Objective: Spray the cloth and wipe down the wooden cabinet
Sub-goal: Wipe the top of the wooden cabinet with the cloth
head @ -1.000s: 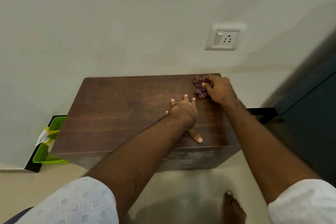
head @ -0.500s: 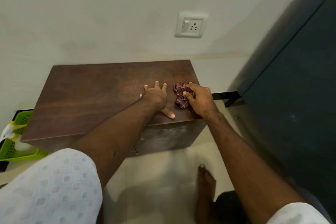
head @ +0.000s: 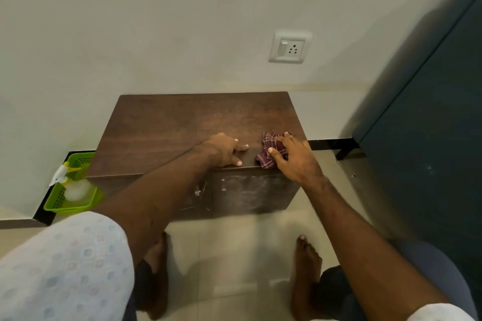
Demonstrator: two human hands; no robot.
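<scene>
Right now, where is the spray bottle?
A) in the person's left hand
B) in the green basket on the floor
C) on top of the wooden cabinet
B: the spray bottle sits in the green basket on the floor, beside the cabinet, not on top of it.

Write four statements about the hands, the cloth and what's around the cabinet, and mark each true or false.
1. The right hand holds the cloth on top of the wooden cabinet. True.
2. The left hand holds the spray bottle. False: it rests on the cabinet top, fingers spread, and the bottle sits in the green basket.
3. The green basket stands on the cabinet. False: it is on the floor beside the cabinet's left end.
4. A wall socket is on the wall above the cabinet. True.
</scene>
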